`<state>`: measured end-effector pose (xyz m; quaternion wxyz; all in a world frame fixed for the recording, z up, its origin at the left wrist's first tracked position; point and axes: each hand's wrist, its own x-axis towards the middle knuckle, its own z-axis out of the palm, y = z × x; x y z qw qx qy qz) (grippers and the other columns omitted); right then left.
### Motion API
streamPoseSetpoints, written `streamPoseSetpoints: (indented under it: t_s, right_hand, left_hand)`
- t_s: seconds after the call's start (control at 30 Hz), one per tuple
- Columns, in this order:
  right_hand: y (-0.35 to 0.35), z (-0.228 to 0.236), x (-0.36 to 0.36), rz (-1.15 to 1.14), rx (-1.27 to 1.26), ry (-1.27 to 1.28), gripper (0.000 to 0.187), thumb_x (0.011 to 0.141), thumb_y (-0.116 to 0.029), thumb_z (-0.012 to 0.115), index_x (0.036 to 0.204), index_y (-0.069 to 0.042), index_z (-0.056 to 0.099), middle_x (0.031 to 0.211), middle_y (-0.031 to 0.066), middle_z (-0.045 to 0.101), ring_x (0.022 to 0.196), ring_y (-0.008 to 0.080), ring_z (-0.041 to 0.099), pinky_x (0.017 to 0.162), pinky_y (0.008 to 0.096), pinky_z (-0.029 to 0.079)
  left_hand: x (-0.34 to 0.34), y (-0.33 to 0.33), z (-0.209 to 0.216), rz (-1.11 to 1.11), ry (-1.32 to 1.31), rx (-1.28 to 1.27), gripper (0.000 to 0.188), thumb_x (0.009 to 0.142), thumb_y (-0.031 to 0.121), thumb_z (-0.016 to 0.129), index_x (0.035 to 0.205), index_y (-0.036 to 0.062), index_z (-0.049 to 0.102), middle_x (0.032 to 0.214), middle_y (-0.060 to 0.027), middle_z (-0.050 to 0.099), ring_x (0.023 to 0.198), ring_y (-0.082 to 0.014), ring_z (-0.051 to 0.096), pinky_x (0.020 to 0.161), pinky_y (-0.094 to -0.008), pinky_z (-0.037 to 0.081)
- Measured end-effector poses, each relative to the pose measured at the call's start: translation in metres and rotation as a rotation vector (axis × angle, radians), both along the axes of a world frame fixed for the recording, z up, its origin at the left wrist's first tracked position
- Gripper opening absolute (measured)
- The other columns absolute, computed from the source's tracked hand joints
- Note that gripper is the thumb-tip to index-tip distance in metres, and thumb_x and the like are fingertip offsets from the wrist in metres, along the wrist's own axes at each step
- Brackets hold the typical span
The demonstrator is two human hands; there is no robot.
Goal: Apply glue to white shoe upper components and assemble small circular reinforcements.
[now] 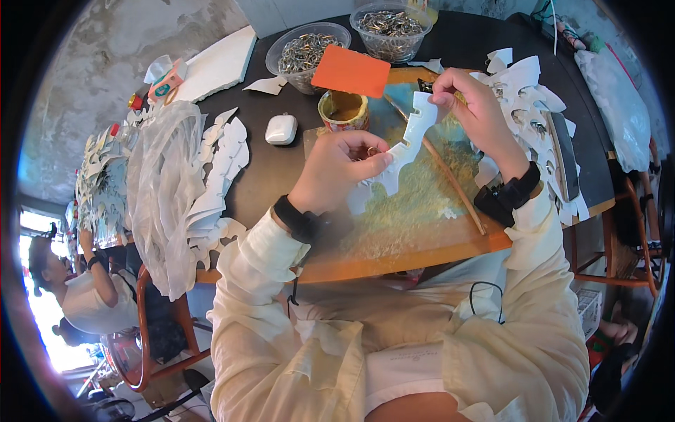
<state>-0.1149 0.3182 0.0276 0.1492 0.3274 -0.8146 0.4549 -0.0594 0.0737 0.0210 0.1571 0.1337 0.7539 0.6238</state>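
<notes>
Both hands hold one white foam cut-out (406,145) with a notched, wavy outline, raised over a glue-smeared wooden board (415,232). My left hand (337,172) pinches its lower end. My right hand (472,105) grips the upper end between thumb and fingers. A thin wooden stick (450,179) lies on the board under the piece. A tape-wrapped cup of yellowish glue (344,110) stands just beyond my left hand, next to an orange plastic card (350,71).
Two clear bowls of small metal parts (306,48) (391,27) stand at the back. Stacks of white cut-outs lie at left (218,176) and right (534,105). A small white case (281,129), a clear plastic bag (162,190), and a seated person (84,295) at lower left.
</notes>
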Motion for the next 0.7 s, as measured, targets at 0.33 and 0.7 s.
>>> streamPoseSetpoints:
  t_s: [0.33,0.7]
  right_hand:
    - [0.000,-0.004,0.005,-0.022,-0.021,0.018,0.015,0.089,-0.016,0.059,0.087,-0.002,0.053,0.077,0.0048,0.057,0.072,0.0155,0.055,0.066,0.0267,0.042]
    - [-0.001,-0.001,0.006,0.009,-0.005,0.013,0.014,0.090,-0.015,0.058,0.088,-0.002,0.054,0.078,0.0043,0.058,0.075,0.0144,0.058,0.068,0.0260,0.044]
  left_hand:
    - [0.006,-0.003,-0.005,-0.145,-0.105,0.119,0.033,0.083,0.020,0.070,0.105,-0.0045,0.066,0.092,-0.0065,0.067,0.081,-0.0091,0.059,0.074,-0.0242,0.048]
    - [0.007,0.004,-0.005,-0.142,-0.201,0.049,0.022,0.081,0.012,0.072,0.094,-0.0048,0.068,0.086,-0.0046,0.066,0.075,-0.0074,0.057,0.066,-0.0226,0.045]
